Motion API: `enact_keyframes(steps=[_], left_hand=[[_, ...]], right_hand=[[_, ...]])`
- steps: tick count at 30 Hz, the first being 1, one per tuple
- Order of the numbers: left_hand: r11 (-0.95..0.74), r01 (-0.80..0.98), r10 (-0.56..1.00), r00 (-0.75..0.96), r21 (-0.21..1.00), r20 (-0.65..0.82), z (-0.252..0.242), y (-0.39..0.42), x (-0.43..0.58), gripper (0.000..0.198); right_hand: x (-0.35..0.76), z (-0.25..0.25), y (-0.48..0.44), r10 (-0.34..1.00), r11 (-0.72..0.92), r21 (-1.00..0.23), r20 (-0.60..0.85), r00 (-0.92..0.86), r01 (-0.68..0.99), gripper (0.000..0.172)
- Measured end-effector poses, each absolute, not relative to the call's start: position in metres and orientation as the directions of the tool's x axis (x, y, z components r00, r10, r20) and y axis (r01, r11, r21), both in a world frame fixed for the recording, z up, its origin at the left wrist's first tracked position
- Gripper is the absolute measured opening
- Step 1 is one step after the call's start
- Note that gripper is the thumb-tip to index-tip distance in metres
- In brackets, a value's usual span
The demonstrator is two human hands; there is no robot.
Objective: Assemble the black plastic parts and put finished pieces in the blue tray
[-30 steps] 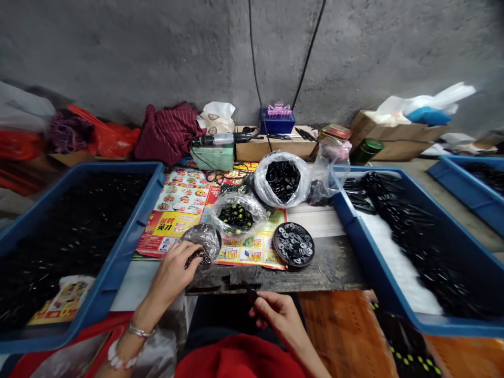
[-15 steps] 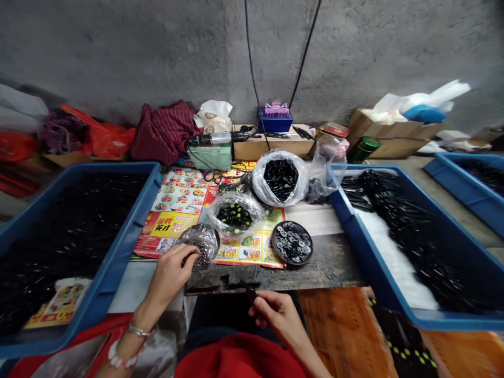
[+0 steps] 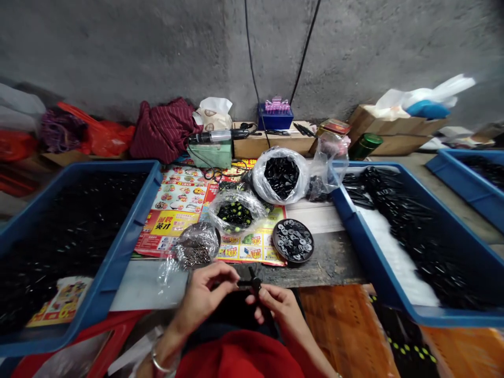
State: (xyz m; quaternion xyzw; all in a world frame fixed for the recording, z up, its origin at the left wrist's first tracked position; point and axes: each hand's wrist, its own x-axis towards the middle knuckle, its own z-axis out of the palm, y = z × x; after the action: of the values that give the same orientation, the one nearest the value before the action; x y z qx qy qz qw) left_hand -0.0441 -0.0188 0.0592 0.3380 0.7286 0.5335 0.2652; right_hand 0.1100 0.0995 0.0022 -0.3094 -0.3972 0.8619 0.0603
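Observation:
My right hand grips a small black cross-shaped plastic piece in its fingertips, in front of my body. My left hand is right beside it, pinching a thin dark part that meets the black piece; its exact form is too small to tell. Just behind my left hand lies a clear plastic bag of small metal screws or pins. A round dark dish of grey and black discs sits ahead of my right hand, beyond the bench edge.
Blue trays heaped with black pieces stand left and right of the bench. Plastic bags of black parts rest on printed flyers. Behind are cardboard boxes, a green device and a concrete wall. A red cloth lies against my lap.
My left hand has left the clear bag and moved right to the black piece. The bag now lies loose on the bench. My right hand has stayed about where it was.

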Motion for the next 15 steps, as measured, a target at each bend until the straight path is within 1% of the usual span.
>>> enact_keyframes(steps=[2,5,11,15], left_hand=[[0.173,0.271,0.816,-0.578,0.947,0.017,0.058,-0.009,-0.026,0.010],[0.148,0.351,0.837,-0.543,0.925,0.072,0.051,-0.001,-0.010,0.015],[0.116,0.516,0.872,-0.461,0.849,0.162,0.041,-0.003,-0.006,0.017],[0.096,0.601,0.886,-0.415,0.794,0.207,0.039,-0.005,-0.007,0.020]], right_hand=[[0.110,0.004,0.101,0.335,-0.697,-0.705,-0.479,-0.811,0.128,0.044],[0.112,0.002,0.103,0.342,-0.706,-0.698,-0.481,-0.807,0.117,0.043],[0.116,-0.001,0.103,0.382,-0.692,-0.714,-0.489,-0.784,0.108,0.044],[0.115,0.003,0.104,0.437,-0.672,-0.736,-0.479,-0.761,0.077,0.045]])
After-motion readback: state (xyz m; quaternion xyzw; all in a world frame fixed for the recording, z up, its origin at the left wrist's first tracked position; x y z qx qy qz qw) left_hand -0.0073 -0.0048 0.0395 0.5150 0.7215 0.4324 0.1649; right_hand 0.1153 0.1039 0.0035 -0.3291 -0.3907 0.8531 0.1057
